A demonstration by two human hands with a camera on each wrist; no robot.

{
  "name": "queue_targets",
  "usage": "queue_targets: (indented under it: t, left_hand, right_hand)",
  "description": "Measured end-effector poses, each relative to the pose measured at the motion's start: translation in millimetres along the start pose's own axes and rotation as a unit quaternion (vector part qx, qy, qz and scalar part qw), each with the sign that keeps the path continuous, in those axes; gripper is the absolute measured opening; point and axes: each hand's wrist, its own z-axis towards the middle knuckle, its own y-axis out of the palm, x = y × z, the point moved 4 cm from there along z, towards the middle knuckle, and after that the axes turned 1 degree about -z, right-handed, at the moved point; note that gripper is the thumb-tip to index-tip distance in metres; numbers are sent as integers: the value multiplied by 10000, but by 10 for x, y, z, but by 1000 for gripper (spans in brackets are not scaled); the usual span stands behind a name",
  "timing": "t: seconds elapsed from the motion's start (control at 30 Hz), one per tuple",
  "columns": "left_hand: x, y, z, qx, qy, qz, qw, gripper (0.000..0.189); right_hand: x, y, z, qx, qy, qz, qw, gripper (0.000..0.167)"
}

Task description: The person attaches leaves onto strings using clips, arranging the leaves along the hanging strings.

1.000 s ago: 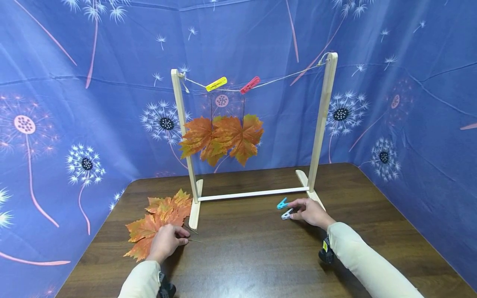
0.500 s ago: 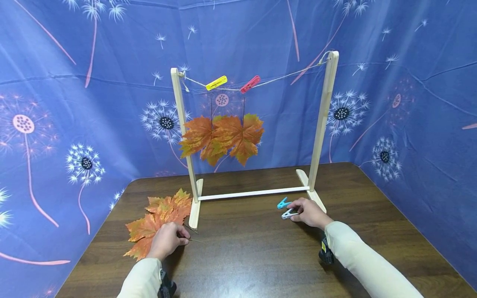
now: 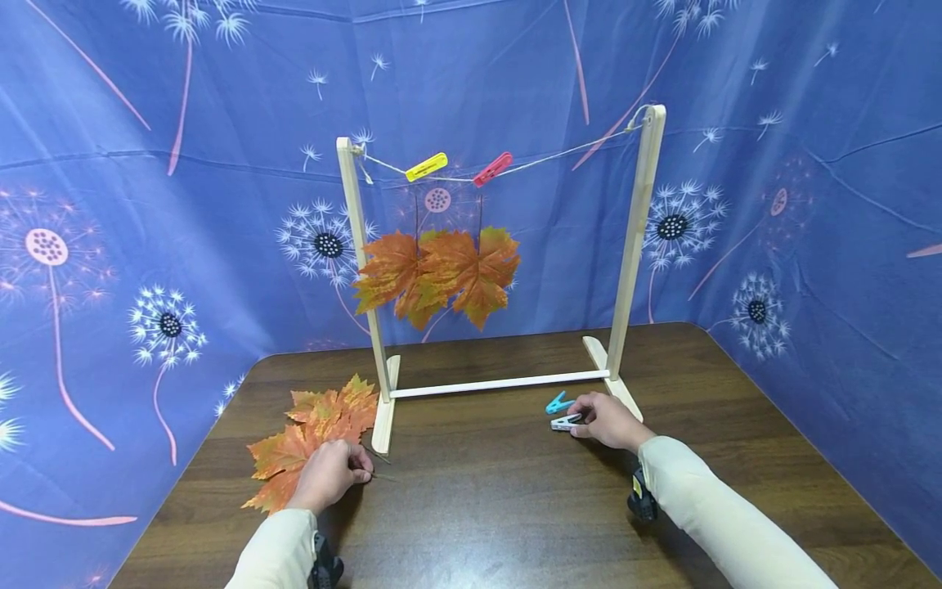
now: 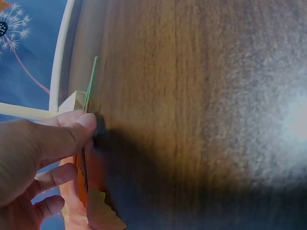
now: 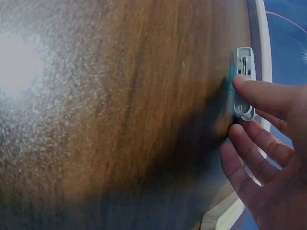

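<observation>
In the head view my left hand [image 3: 327, 474] is at the lower left, over a pile of orange artificial maple leaves [image 3: 312, 421]. Its thumb and forefinger pinch a thin leaf stem [image 4: 91, 84], whose greenish end sticks out past the fingertips in the left wrist view. My right hand [image 3: 609, 421] is low near the rack's right foot. Thumb and fingers there pinch a white clothespin [image 5: 244, 60], with its spring side showing in the right wrist view. Just behind it on the table lies a light blue clothespin [image 3: 558, 402].
A wooden rack [image 3: 631, 245] stands on the brown table [image 3: 471, 483], with a cord [image 3: 567, 151] strung between its posts. A yellow clothespin [image 3: 427, 167] and a red clothespin [image 3: 493, 168] sit on the cord, two maple leaves [image 3: 478, 274] hanging below. Blue dandelion-print cloth [image 3: 221, 98] surrounds the table.
My right hand's fingers have shifted slightly on the white clothespin, which has turned to lie flatter. My left hand stays at the stem, which shows less beyond the fingertips.
</observation>
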Motion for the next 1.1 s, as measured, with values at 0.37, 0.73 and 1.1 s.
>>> queue_targets:
  t: [0.37,0.73,1.1]
  left_hand:
    - [69,-172,94,90,440,-18,9990,19]
    - [239,-360,210,-130,923,-59,9956,11]
    - [471,-542,323,-155,1045,-128,9943,11]
  right_hand:
    - [-36,-58,-5,122,-28,260,9996,17]
    - [-103,-156,-7,311,-70,489,9983,21]
    - [-191,-361,5,607,-330,464,9965,26]
